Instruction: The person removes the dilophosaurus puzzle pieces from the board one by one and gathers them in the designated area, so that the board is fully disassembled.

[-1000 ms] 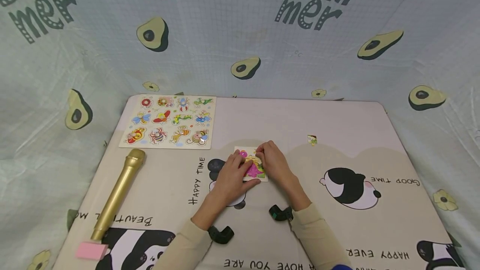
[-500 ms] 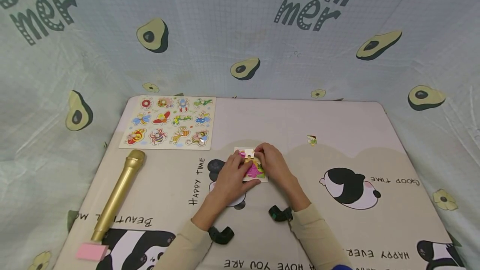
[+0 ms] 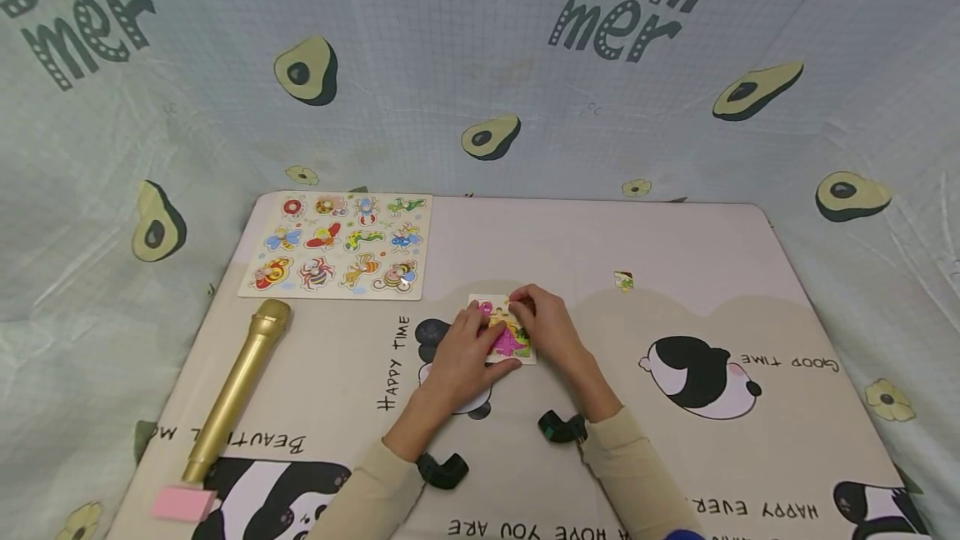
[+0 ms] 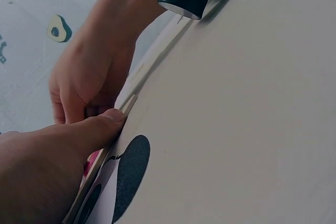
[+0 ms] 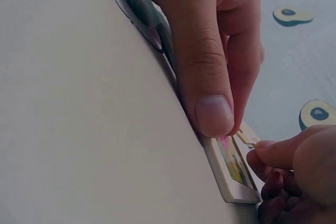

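A small jigsaw puzzle (image 3: 510, 343) with a pink and green picture in a pale frame lies on the table in the middle of the head view. My left hand (image 3: 467, 350) grips it from the left, fingers over its face and thumb at the near edge. In the left wrist view the thumb (image 4: 107, 123) bears on the board's rim. My right hand (image 3: 550, 325) pinches a small puzzle piece (image 5: 247, 137) at the puzzle's far right part, as the right wrist view shows. Fingers hide much of the picture.
A loose puzzle piece (image 3: 624, 280) lies to the right. At the back left is an insect-picture board (image 3: 330, 244). A gold microphone (image 3: 236, 390) and a pink block (image 3: 183, 502) lie at left. Dark curved wrist devices (image 3: 442, 470) sit near both wrists.
A pale patch with a knob outline showed by my right fingertips half a second ago; coloured picture shows there now. The right hand shifted only slightly. My left hand stayed in place.
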Action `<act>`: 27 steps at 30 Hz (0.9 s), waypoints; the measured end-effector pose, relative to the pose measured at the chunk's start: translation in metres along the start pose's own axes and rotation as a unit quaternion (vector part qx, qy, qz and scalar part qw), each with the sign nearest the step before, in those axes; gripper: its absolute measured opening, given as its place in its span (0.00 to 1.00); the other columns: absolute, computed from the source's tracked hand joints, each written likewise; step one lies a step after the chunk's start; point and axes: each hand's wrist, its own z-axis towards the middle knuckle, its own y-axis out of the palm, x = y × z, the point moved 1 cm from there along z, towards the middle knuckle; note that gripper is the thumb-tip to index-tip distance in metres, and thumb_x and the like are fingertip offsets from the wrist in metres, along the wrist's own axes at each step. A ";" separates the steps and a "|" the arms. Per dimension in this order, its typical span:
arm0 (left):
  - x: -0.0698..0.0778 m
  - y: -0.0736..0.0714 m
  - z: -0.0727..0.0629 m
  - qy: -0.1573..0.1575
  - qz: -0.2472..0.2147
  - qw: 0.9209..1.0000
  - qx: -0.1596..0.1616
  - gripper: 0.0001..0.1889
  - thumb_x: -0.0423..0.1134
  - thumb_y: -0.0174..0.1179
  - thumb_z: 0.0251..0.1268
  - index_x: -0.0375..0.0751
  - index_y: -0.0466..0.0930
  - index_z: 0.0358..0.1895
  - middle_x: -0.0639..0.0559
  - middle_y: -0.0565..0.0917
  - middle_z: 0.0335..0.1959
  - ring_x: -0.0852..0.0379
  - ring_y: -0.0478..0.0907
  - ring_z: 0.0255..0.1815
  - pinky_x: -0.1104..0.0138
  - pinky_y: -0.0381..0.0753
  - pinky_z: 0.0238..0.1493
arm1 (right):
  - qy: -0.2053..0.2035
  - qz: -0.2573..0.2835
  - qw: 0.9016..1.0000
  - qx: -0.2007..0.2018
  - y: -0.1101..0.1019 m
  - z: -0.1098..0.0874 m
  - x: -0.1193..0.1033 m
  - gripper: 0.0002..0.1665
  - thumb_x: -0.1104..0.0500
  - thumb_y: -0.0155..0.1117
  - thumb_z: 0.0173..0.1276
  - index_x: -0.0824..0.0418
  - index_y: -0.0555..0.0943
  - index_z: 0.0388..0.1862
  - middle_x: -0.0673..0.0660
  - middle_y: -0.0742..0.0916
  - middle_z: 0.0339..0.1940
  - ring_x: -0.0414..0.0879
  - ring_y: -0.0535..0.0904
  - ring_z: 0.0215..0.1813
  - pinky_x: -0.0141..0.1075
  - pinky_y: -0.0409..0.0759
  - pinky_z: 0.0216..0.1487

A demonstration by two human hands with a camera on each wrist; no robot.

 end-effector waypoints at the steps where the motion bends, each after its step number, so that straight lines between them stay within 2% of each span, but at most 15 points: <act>1: 0.000 0.000 0.000 0.000 0.000 1.000 0.001 0.34 0.63 0.68 0.58 0.40 0.82 0.60 0.43 0.76 0.52 0.38 0.68 0.72 0.54 0.75 0.69 | 0.004 0.002 1.000 0.000 -0.001 0.000 0.000 0.09 0.58 0.61 0.75 0.61 0.82 0.47 0.55 0.86 0.35 0.43 0.76 0.35 0.31 0.74 0.36; 11: 0.001 -0.002 0.001 -0.006 -0.005 1.000 -0.005 0.34 0.62 0.68 0.58 0.41 0.82 0.61 0.43 0.76 0.52 0.40 0.69 0.70 0.54 0.75 0.68 | 0.031 0.013 0.999 0.030 -0.018 0.004 0.012 0.10 0.58 0.61 0.74 0.61 0.83 0.49 0.57 0.88 0.39 0.44 0.76 0.35 0.30 0.73 0.36; 18: 0.002 -0.004 -0.001 -0.001 -0.006 1.000 -0.013 0.31 0.59 0.67 0.61 0.43 0.80 0.62 0.43 0.76 0.54 0.40 0.69 0.69 0.53 0.75 0.69 | 0.045 0.001 0.997 0.058 -0.036 0.006 0.025 0.11 0.58 0.60 0.74 0.61 0.83 0.49 0.58 0.87 0.39 0.47 0.76 0.36 0.33 0.73 0.37; 22: 0.002 -0.006 -0.003 -0.003 -0.007 1.000 -0.025 0.30 0.57 0.65 0.64 0.44 0.79 0.63 0.41 0.76 0.59 0.39 0.68 0.73 0.53 0.72 0.72 | 0.052 -0.006 0.996 0.074 -0.048 0.006 0.034 0.10 0.59 0.60 0.74 0.62 0.83 0.49 0.60 0.87 0.40 0.48 0.77 0.37 0.33 0.73 0.38; 27: 0.001 -0.011 -0.005 -0.022 -0.028 0.998 -0.046 0.28 0.55 0.65 0.65 0.44 0.80 0.63 0.42 0.75 0.66 0.40 0.65 0.76 0.51 0.65 0.77 | 0.066 -0.006 0.994 0.087 -0.064 0.007 0.042 0.11 0.59 0.60 0.75 0.63 0.83 0.50 0.61 0.87 0.41 0.50 0.77 0.39 0.33 0.73 0.38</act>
